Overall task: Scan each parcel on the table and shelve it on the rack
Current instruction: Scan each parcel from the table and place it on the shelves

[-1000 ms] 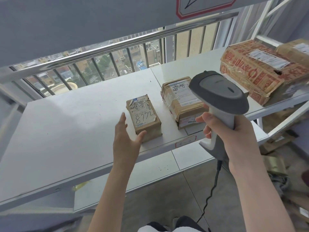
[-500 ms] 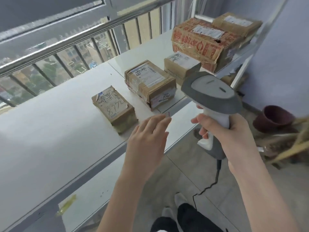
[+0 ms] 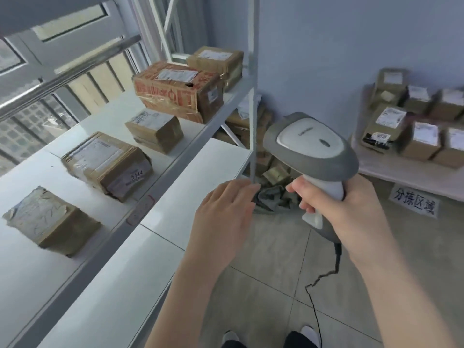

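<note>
My right hand (image 3: 334,209) grips a grey and white barcode scanner (image 3: 308,149) by its handle, its cable trailing to the floor. My left hand (image 3: 223,214) is empty, fingers loosely apart, hovering beside the rack's lower shelf. On the white rack shelf (image 3: 160,151) at left lie several brown parcels: a small handwritten one (image 3: 50,222), one labelled 5144 (image 3: 108,164), a small one (image 3: 154,130), a large red-printed box (image 3: 178,94) and another box (image 3: 216,64) at the far end. Several labelled parcels (image 3: 421,121) sit on the low table (image 3: 401,172) at right.
A white rack upright (image 3: 253,96) stands just beyond my left hand. More boxes and crumpled packing (image 3: 271,197) lie on the floor under the rack's end. A sign with printed characters (image 3: 414,200) hangs on the table's front. Tiled floor and my feet are below.
The view has swung right, from the rack shelf toward the parcel table. My left hand has drawn back from the small handwritten parcel, which stays on the shelf. The scanner stays in my right hand.
</note>
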